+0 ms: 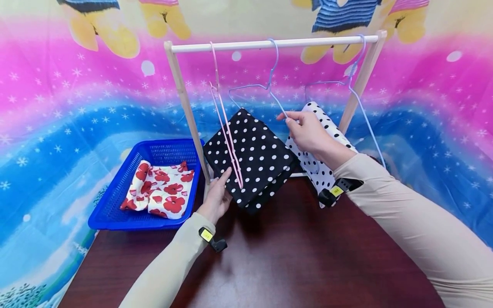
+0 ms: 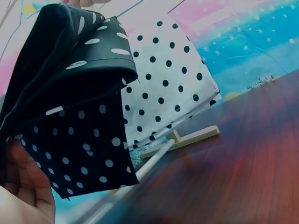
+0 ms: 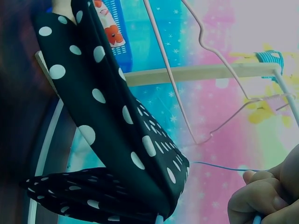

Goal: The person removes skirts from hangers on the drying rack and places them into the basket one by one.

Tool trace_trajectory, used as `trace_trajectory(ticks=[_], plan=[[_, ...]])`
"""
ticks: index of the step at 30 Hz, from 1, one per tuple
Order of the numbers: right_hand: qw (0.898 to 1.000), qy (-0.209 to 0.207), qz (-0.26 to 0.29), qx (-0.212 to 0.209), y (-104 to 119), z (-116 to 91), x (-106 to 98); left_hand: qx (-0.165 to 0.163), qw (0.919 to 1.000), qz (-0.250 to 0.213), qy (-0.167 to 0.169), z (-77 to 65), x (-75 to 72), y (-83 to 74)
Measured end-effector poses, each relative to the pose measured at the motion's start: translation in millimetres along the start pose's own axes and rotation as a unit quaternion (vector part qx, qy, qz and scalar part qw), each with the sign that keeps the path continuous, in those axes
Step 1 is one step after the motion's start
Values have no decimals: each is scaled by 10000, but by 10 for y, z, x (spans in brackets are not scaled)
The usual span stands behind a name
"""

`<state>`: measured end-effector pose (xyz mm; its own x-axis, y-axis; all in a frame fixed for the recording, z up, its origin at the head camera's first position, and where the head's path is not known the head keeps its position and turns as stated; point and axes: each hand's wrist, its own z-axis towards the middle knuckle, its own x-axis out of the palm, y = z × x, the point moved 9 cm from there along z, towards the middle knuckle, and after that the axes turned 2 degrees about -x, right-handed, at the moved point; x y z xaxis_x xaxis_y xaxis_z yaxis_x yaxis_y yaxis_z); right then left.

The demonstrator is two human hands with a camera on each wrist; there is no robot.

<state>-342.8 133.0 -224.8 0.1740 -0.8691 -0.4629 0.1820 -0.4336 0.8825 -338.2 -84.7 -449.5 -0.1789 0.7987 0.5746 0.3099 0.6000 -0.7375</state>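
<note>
- Two hands, head view: left hand (image 1: 217,199) grips the near left edge of one folded black polka-dot cloth (image 1: 265,149), thumb on its face; right hand (image 1: 310,132) pinches the right slope of the middle blue hanger (image 1: 270,84).
- Black polka-dot cloth: held up below the middle blue hanger, which passes behind it; pink hanger (image 1: 232,153), seen nearly edge-on, crosses in front.
- Garment rack (image 1: 316,42), white top rail, wooden uprights; far side of the dark red table (image 1: 277,256).
- White cloth with black dots (image 1: 329,126), right, below the right blue hanger (image 1: 350,83).
- Blue plastic basket (image 1: 135,225), left; red-flowered white cloth (image 1: 169,188) inside.
- Left wrist view: left hand at left, fingers partly hidden by the black polka-dot cloth; white cloth with black dots farther right.
- Right wrist view: right hand, fingers curled around blue hanger wire; black polka-dot cloth at left, its folds parted.
</note>
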Motion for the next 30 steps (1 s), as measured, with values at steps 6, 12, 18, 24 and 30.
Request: trace_trajectory(ticks=[6, 12, 18, 24, 30], plan=[[10000, -53, -34, 19, 5, -6, -19, 125, 9997, 116, 201, -119, 45, -132], [10000, -46, -52, 46, -3, -5, -31, 228, 9986, 184, 447, -206, 109, -155], [9999, -21, -138, 78, -18, -14, -51, 398, 9965, 422, 598, -285, 151, -169], [9999, 6, -156, 65, -14, -23, -70, 614, 9923, 807, 714, -344, 177, -214], [9999, 51, -124, 67, -2, -36, -73, 833, 9837, 1469, 610, -409, 174, -275]])
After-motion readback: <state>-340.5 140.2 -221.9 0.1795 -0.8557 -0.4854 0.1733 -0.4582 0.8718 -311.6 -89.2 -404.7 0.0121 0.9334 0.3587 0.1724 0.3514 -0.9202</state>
